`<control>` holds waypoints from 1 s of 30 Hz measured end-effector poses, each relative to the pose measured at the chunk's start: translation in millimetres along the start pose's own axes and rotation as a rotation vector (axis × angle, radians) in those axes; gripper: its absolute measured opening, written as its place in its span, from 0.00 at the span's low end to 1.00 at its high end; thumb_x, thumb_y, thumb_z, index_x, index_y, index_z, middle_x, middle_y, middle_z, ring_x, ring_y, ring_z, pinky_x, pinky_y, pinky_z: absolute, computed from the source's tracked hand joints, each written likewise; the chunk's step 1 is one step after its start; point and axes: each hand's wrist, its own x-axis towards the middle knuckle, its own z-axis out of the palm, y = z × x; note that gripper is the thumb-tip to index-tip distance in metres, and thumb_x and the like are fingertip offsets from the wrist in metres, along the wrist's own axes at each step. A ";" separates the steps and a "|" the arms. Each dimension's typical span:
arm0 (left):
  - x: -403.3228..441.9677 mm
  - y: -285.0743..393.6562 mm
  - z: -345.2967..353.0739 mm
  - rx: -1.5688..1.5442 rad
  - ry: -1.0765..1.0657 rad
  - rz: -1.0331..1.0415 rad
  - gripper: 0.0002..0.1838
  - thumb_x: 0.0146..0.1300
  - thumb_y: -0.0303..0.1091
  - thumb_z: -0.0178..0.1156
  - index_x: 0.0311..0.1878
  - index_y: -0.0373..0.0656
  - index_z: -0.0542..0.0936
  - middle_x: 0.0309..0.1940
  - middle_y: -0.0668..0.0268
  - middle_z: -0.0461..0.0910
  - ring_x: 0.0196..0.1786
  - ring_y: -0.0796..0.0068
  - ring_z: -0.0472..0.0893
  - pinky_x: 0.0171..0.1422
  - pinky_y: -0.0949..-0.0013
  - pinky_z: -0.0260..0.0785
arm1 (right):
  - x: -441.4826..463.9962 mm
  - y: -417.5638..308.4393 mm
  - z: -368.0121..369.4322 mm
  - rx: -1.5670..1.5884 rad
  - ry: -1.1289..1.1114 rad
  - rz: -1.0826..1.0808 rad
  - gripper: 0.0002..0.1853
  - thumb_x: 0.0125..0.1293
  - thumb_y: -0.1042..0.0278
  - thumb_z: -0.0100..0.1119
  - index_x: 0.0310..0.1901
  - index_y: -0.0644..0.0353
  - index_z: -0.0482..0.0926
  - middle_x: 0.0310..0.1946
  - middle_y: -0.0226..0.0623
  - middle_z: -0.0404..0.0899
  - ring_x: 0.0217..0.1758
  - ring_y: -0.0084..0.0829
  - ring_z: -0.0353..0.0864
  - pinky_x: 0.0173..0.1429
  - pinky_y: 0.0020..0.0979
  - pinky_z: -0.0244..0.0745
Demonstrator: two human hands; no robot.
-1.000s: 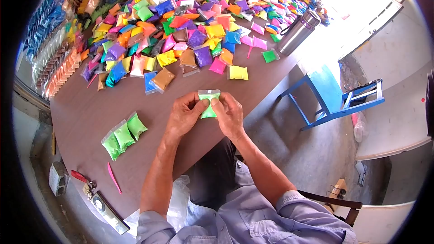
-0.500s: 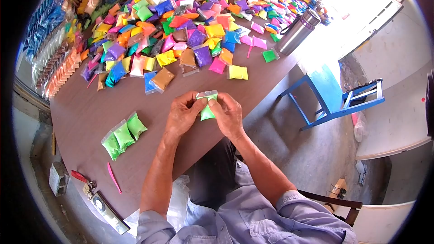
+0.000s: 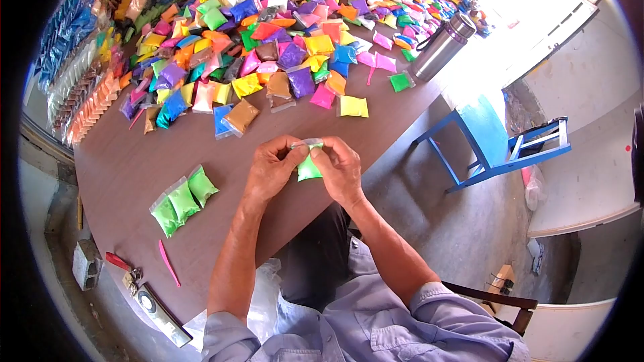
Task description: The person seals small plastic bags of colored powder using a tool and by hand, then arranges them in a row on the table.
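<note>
Head view: left fingers [image 3: 294,156] and right fingers [image 3: 322,159] are pinching, probably steadying, a rectangular green plastic pouch [image 3: 309,171] above the brown tabletop [image 3: 127,181].

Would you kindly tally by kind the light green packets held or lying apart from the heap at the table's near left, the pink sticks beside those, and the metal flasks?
Light green packets lying on the table: 3
Held light green packet: 1
Pink stick: 1
Metal flask: 1
Total: 6
</note>
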 end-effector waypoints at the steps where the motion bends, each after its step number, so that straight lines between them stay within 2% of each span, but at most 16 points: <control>1: 0.0 -0.3 0.0 0.002 0.007 0.016 0.09 0.75 0.34 0.68 0.47 0.37 0.87 0.32 0.73 0.83 0.35 0.88 0.77 0.37 0.78 0.71 | 0.3 -4.8 0.7 -0.046 0.009 0.005 0.07 0.76 0.71 0.64 0.48 0.66 0.82 0.31 0.22 0.78 0.33 0.11 0.72 0.35 0.21 0.69; 3: 0.1 -0.1 -0.4 0.003 0.015 0.033 0.09 0.75 0.34 0.68 0.47 0.37 0.87 0.32 0.73 0.83 0.34 0.88 0.77 0.37 0.78 0.71 | 0.7 -4.4 0.5 -0.092 0.018 0.010 0.07 0.76 0.70 0.64 0.48 0.66 0.82 0.31 0.22 0.78 0.33 0.11 0.72 0.35 0.21 0.69; 5: -0.4 1.5 -1.7 0.009 0.000 -0.030 0.12 0.74 0.39 0.69 0.48 0.39 0.87 0.35 0.73 0.85 0.37 0.86 0.80 0.40 0.77 0.74 | 1.1 3.6 -0.6 -0.064 0.023 -0.005 0.08 0.77 0.70 0.64 0.48 0.66 0.82 0.31 0.22 0.77 0.33 0.11 0.71 0.35 0.21 0.68; 9: -1.4 12.2 3.0 0.018 -0.004 -0.086 0.13 0.74 0.39 0.69 0.49 0.38 0.86 0.36 0.72 0.85 0.37 0.86 0.80 0.40 0.77 0.74 | -1.5 0.2 0.6 -0.036 0.057 -0.005 0.07 0.77 0.69 0.63 0.47 0.66 0.82 0.30 0.22 0.76 0.33 0.12 0.70 0.35 0.21 0.68; 12: -1.1 11.6 3.3 -0.019 -0.022 -0.074 0.13 0.74 0.39 0.69 0.51 0.38 0.86 0.37 0.71 0.86 0.38 0.85 0.81 0.41 0.77 0.74 | -1.7 3.4 -1.1 -0.062 0.056 -0.011 0.08 0.78 0.69 0.63 0.48 0.66 0.82 0.31 0.21 0.75 0.33 0.12 0.70 0.35 0.21 0.68; 14: 0.1 7.2 2.2 -0.029 -0.016 -0.072 0.10 0.74 0.33 0.69 0.49 0.36 0.86 0.33 0.73 0.84 0.35 0.87 0.78 0.38 0.77 0.71 | -0.8 3.2 -1.0 -0.082 0.062 -0.020 0.09 0.78 0.68 0.64 0.49 0.66 0.82 0.31 0.21 0.75 0.33 0.11 0.70 0.35 0.21 0.67; 18: 0.6 -1.6 -1.9 0.005 0.013 0.022 0.11 0.74 0.36 0.69 0.49 0.38 0.85 0.37 0.72 0.86 0.38 0.85 0.81 0.41 0.76 0.75 | 0.9 -7.4 4.6 -0.024 0.061 -0.021 0.10 0.78 0.67 0.64 0.49 0.66 0.82 0.31 0.21 0.75 0.33 0.11 0.70 0.35 0.21 0.67; 21: 0.6 1.6 -2.1 0.011 -0.001 0.020 0.10 0.74 0.34 0.69 0.49 0.38 0.85 0.37 0.72 0.85 0.38 0.85 0.80 0.42 0.76 0.74 | 0.3 -6.2 1.6 -0.096 0.007 0.008 0.10 0.79 0.67 0.63 0.49 0.67 0.82 0.31 0.21 0.76 0.32 0.11 0.70 0.35 0.20 0.67; 23: 0.1 7.0 0.8 -0.002 -0.021 -0.070 0.10 0.74 0.34 0.69 0.50 0.38 0.85 0.37 0.72 0.85 0.38 0.86 0.79 0.42 0.76 0.73 | -1.0 3.9 0.6 -0.038 0.041 0.004 0.10 0.79 0.67 0.63 0.50 0.66 0.83 0.31 0.20 0.76 0.32 0.11 0.69 0.34 0.20 0.67; 27: -1.8 19.4 6.4 0.038 -0.033 -0.090 0.10 0.74 0.34 0.69 0.51 0.38 0.84 0.37 0.72 0.84 0.39 0.86 0.79 0.42 0.77 0.72 | -0.8 8.2 -1.3 -0.032 0.068 -0.005 0.09 0.78 0.68 0.63 0.50 0.65 0.83 0.31 0.19 0.76 0.32 0.10 0.69 0.34 0.19 0.66; 30: -1.5 14.5 5.3 0.018 -0.031 -0.077 0.08 0.72 0.31 0.69 0.49 0.38 0.85 0.33 0.74 0.83 0.34 0.89 0.76 0.36 0.78 0.67 | -0.8 2.8 0.1 -0.046 0.072 -0.034 0.08 0.78 0.68 0.63 0.50 0.64 0.83 0.31 0.19 0.75 0.32 0.10 0.68 0.34 0.19 0.66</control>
